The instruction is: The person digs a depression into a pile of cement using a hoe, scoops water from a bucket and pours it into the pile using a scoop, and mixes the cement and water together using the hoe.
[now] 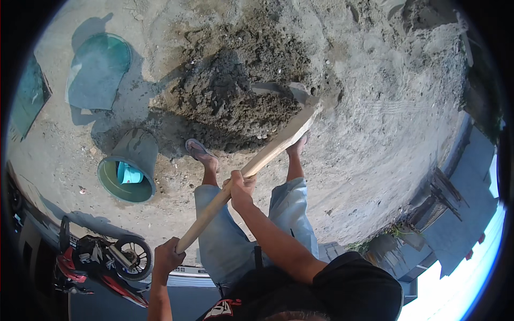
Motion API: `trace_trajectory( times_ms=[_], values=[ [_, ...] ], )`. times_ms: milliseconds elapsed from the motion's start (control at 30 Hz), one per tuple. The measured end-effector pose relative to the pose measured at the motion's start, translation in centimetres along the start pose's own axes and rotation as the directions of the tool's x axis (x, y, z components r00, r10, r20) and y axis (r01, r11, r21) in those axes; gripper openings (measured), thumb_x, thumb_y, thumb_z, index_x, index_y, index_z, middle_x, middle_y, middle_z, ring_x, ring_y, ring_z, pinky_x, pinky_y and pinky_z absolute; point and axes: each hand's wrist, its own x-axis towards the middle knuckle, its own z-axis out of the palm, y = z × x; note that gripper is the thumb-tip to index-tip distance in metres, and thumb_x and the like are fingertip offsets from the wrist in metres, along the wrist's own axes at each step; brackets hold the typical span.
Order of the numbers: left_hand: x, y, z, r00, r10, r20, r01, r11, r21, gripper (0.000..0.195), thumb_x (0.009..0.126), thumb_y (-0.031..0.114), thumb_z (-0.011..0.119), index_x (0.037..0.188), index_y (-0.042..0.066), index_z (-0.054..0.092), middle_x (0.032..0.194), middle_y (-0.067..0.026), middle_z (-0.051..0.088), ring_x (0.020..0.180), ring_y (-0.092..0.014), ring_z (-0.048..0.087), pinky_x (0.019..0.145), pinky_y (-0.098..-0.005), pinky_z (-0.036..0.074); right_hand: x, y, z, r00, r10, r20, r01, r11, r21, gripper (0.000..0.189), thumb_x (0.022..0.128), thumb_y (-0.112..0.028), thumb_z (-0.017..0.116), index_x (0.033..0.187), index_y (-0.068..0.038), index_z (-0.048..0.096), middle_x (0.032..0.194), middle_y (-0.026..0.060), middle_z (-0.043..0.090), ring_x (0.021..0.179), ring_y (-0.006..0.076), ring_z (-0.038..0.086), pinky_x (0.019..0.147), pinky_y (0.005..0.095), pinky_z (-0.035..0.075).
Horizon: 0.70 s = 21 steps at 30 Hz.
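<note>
Both my hands grip the pale wooden handle (211, 212) of a hoe, which runs diagonally up and to the right. My left hand (169, 255) is closed around the butt end, near my left hip. Farther up the shaft, my right hand (241, 188) wraps it in front of my thighs. The hoe's metal blade (299, 93) rests at the right side of a heap of damp, dark sandy mix (237, 108); part of the blade is hidden by the heap. My sandaled feet (200, 152) stand apart at the heap's near edge.
A dark plastic bucket (138, 150) lies on its side at left, with a light-blue pail (129, 173) inside. Beyond it is a teal container (98, 72). A red and black motorcycle (106, 257) stands at lower left. Boards and sheets (443, 192) lie along the right edge.
</note>
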Motion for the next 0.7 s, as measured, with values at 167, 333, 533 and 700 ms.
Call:
trace_trajectory(
  times_ms=[167,333,533,700],
  values=[
    [2.5,5.9,3.7,0.994,-0.083,0.064,0.091,0.988,-0.123,0.027,0.071,0.019,0.068,0.091,0.006,0.054,0.073,-0.0168,0.064,0.071,-0.037,0.065,0.063,-0.0468,0.051,8.9,-0.5,0.4,0.987,0.128,0.1,-0.099,0.963,-0.251,0.03,0.079,-0.009,0.063,0.097,-0.004,0.04,0.068,0.0093,0.051,0.048,0.021,0.056,0.043,0.0352,0.049],
    [6.8,10.6,8.0,0.999,-0.01,0.032,0.021,0.933,-0.358,0.036,0.077,0.025,0.067,0.102,0.004,0.054,0.078,-0.0185,0.065,0.074,-0.035,0.065,0.068,-0.0442,0.052,15.5,-4.8,0.5,0.994,-0.055,0.094,0.09,0.904,-0.418,0.019,0.08,-0.008,0.062,0.089,-0.002,0.047,0.066,0.0068,0.05,0.047,0.0179,0.053,0.042,0.0326,0.048],
    [11.2,3.9,11.1,0.988,-0.019,-0.152,-0.143,0.237,-0.961,0.054,0.088,0.035,0.066,0.125,0.0,0.049,0.09,-0.0095,0.065,0.087,-0.018,0.062,0.079,-0.0304,0.048,15.3,-12.5,-0.3,0.964,-0.148,0.223,0.262,0.689,-0.676,0.015,0.083,-0.015,0.059,0.088,-0.006,0.048,0.06,0.0048,0.049,0.043,0.0174,0.051,0.04,0.0333,0.045],
    [26.6,-14.3,7.9,0.632,-0.771,-0.073,-0.439,-0.279,-0.854,0.046,0.09,0.037,0.061,0.121,0.004,0.053,0.098,-0.0054,0.057,0.078,-0.013,0.054,0.07,-0.0273,0.044,21.1,-20.6,0.4,0.955,-0.165,0.247,0.28,0.222,-0.934,0.015,0.076,-0.018,0.059,0.077,-0.004,0.052,0.057,0.0045,0.047,0.042,0.0177,0.05,0.039,0.0331,0.046]
  ],
)
